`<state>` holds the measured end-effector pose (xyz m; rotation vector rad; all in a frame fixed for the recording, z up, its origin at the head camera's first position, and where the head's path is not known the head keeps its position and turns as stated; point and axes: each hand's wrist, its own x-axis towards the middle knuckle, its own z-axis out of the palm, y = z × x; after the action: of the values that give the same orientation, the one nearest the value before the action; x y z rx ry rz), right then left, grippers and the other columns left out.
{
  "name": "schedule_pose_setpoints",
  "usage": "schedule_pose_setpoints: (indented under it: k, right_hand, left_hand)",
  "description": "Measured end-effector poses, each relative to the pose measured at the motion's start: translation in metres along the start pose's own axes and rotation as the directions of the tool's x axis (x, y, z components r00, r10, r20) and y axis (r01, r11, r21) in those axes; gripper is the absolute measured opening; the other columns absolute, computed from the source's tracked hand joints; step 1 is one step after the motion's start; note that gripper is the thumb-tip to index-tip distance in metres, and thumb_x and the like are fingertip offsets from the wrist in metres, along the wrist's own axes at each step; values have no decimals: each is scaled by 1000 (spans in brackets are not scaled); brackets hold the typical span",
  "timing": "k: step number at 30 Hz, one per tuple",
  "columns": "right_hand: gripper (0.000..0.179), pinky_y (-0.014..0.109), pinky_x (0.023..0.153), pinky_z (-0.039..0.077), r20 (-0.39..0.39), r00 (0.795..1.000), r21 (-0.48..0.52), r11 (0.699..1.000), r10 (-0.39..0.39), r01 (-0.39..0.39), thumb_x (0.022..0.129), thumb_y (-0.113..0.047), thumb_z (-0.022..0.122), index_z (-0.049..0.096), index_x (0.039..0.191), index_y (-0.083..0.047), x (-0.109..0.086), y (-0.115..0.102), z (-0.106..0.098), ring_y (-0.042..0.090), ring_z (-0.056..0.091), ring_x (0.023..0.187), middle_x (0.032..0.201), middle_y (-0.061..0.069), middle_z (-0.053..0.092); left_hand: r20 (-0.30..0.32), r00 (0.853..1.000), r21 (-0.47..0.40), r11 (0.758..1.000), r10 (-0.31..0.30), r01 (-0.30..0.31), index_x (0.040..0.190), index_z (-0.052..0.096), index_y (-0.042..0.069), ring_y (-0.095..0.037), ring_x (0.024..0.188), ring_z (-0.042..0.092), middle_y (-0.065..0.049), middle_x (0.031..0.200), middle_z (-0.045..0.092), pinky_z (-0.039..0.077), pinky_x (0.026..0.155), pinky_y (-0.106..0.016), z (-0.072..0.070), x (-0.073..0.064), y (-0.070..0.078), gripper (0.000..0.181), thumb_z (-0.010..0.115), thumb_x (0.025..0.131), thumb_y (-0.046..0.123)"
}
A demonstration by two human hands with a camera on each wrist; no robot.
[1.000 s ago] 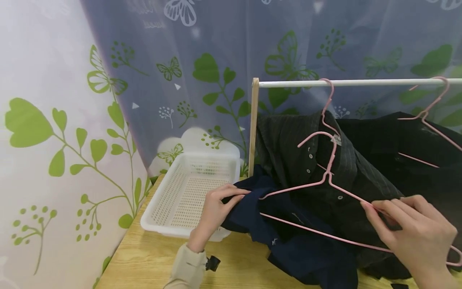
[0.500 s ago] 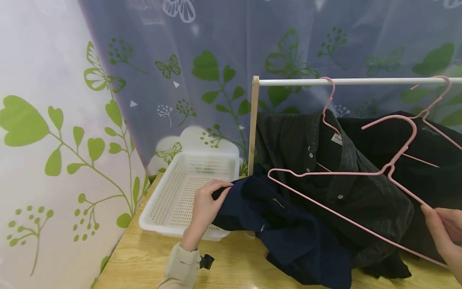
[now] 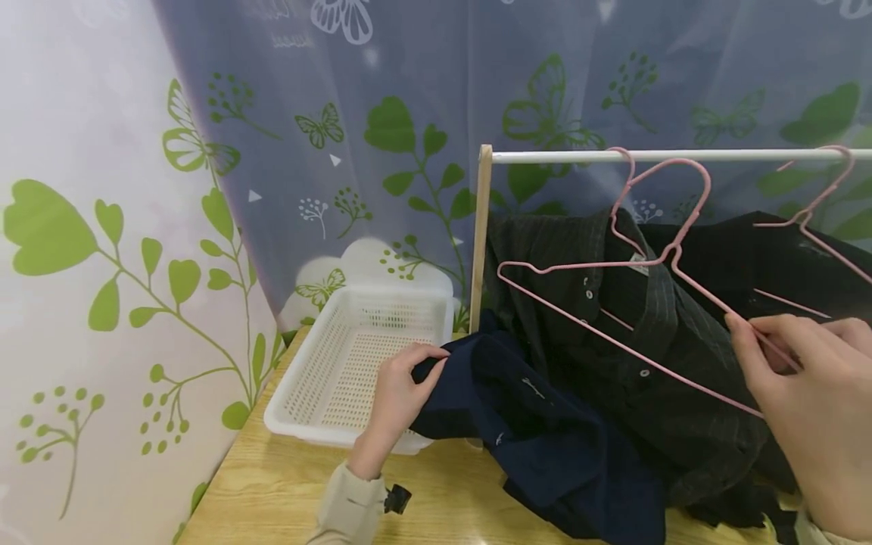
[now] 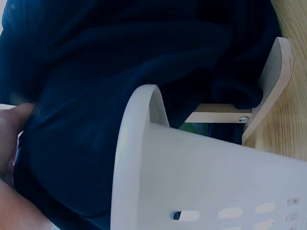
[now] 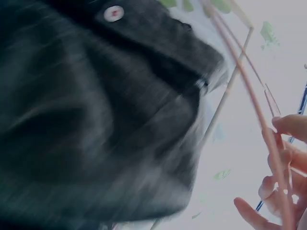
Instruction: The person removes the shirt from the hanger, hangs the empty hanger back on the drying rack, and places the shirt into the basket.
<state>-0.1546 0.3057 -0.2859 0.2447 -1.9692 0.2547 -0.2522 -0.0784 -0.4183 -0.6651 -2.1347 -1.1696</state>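
My left hand (image 3: pixel 402 390) pinches the edge of a navy garment (image 3: pixel 545 424) with small white marks, which drapes across the wooden table in front of the rack. In the left wrist view the navy cloth (image 4: pixel 96 120) fills most of the upper picture, beside the basket's rim. My right hand (image 3: pixel 811 378) grips a pink hanger (image 3: pixel 599 265) by its right shoulder and holds it raised before the rack. Nothing hangs on this hanger, and its left end points out above the navy garment. The right wrist view shows fingers curled around the hanger wire (image 5: pixel 249 88).
A white perforated basket (image 3: pixel 293 371) stands on the table (image 3: pixel 245 484) at left. Right of it rises a rack with a wooden post (image 3: pixel 480 227) and white rail (image 3: pixel 545 157). A dark striped shirt (image 3: pixel 552 250) hangs there, with another black garment (image 3: pixel 736 242) to its right.
The hanger's left end came out of the navy garment as my right hand drew it right. Since then the hanger has moved up and left. My left hand still pinches the cloth, slightly further left.
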Motion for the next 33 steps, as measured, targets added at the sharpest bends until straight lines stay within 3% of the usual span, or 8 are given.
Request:
schedule_pose_setpoints:
  k: [2, 4, 7, 10, 16, 23, 33]
  right_hand:
    - [63, 42, 70, 32, -4, 1000, -25, 1000, -13, 13, 105, -44, 47, 65, 83, 13, 8, -7, 5, 40, 46, 68, 61, 23, 57]
    - [51, 51, 70, 32, -16, 1000, -17, 1000, -13, 12, 103, -34, 53, 66, 84, 12, 17, -14, 12, 42, 46, 72, 63, 23, 58]
    - [31, 53, 70, 34, -22, 1000, 10, 1000, -10, 10, 99, -17, 60, 67, 87, 10, 30, -26, 23, 41, 47, 72, 65, 23, 60]
    - [21, 52, 73, 34, -26, 1000, 59, 998, 10, -9, 97, -9, 64, 69, 89, 10, 40, -38, 35, 39, 46, 70, 67, 23, 61]
    - [20, 49, 74, 34, 24, 999, 105, 994, 31, -34, 97, -8, 65, 69, 91, 11, 52, -58, 62, 37, 47, 68, 69, 25, 64]
    - [16, 49, 75, 38, 108, 994, 102, 994, 23, -34, 95, -6, 68, 69, 89, 9, 43, -64, 86, 37, 47, 71, 65, 22, 61]
    - [15, 50, 70, 41, 98, 995, 104, 995, -15, 4, 93, -8, 71, 75, 92, 7, 33, -63, 92, 38, 50, 76, 72, 21, 66]
  left_hand:
    - [-1, 1000, 6, 1000, 6, -6, 99, 78, 15, -17, 91, 72, -1, 97, 75, 58, 83, -35, 1, 0, 0, 6, 74, 94, 13]
    - [0, 1000, 10, 1000, 7, -7, 99, 78, 15, -17, 91, 72, -1, 97, 75, 58, 83, -35, 2, 0, 1, 6, 74, 94, 14]
    - [2, 1000, 20, 1000, 14, -14, 99, 78, 15, -17, 91, 72, 0, 97, 75, 58, 83, -35, 3, -1, 2, 6, 74, 94, 14]
    - [10, 1000, 24, 1000, 20, -20, 99, 77, 15, -17, 90, 72, 0, 97, 75, 58, 82, -34, 3, -2, 4, 6, 74, 94, 14]
    - [29, 1000, 20, 1000, -3, 2, 99, 78, 15, -18, 88, 72, -1, 96, 75, 58, 80, -34, 4, -3, 8, 6, 74, 95, 13]
    - [38, 999, 35, 999, -31, 30, 101, 78, 15, -17, 91, 72, -1, 98, 75, 58, 81, -34, 6, -7, 10, 7, 74, 95, 14]
    - [36, 998, 17, 999, -50, 50, 101, 77, 16, -17, 93, 72, 0, 99, 76, 58, 83, -35, 5, -8, 8, 7, 73, 95, 14]
